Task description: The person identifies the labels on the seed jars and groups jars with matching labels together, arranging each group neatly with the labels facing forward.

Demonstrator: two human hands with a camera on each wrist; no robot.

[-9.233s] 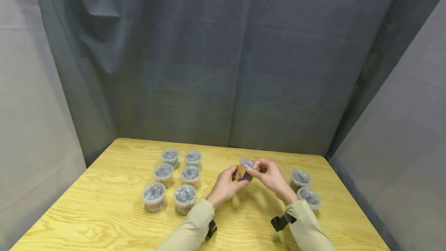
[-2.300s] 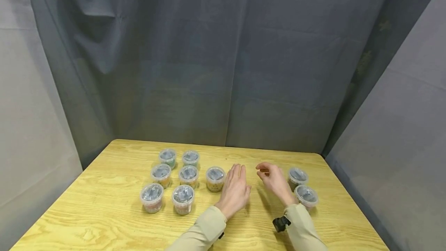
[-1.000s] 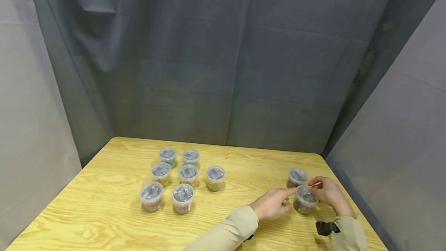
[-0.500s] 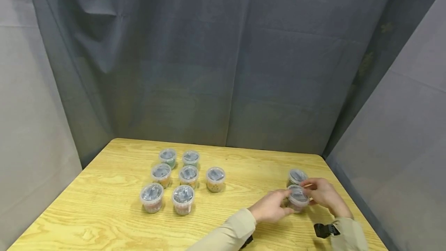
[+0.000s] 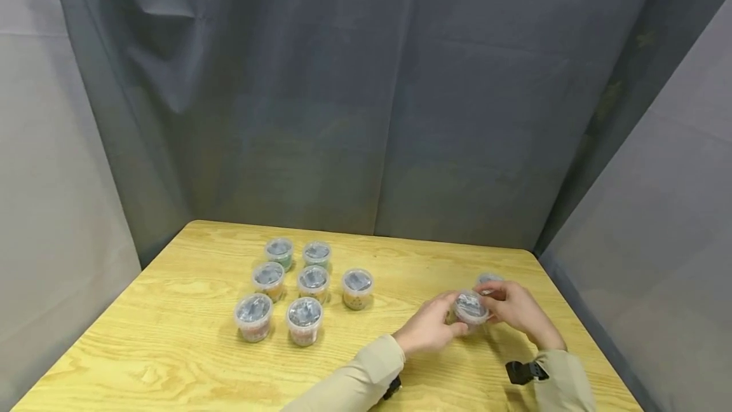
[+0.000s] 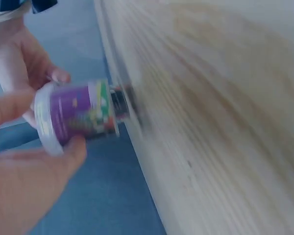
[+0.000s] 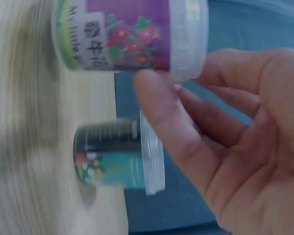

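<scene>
Between both hands is a small lidded plastic tub (image 5: 471, 309) with a purple label, red flowers and a clear lid; it appears slightly above the table. My left hand (image 5: 430, 328) grips it from the left, thumb and fingers near the lid in the left wrist view. From the other side my right hand (image 5: 519, 311) pinches it, its thumb on the label and a finger at the lid rim in the right wrist view. A second tub with a black and teal label (image 7: 115, 156) stands on the table just beyond, partly hidden by the right hand in the head view.
Several similar lidded tubs (image 5: 313, 278) stand in two columns on the left of the wooden table (image 5: 189, 361). A yellowish tub (image 5: 357, 290) stands beside them, to the right of the middle row. A dark curtain (image 5: 366, 113) hangs behind the table.
The yellowish tub, held by both hands earlier, was set down beside the left group. Both hands then went right, took the nearer right-hand tub and moved it leftward, away from its neighbour.
</scene>
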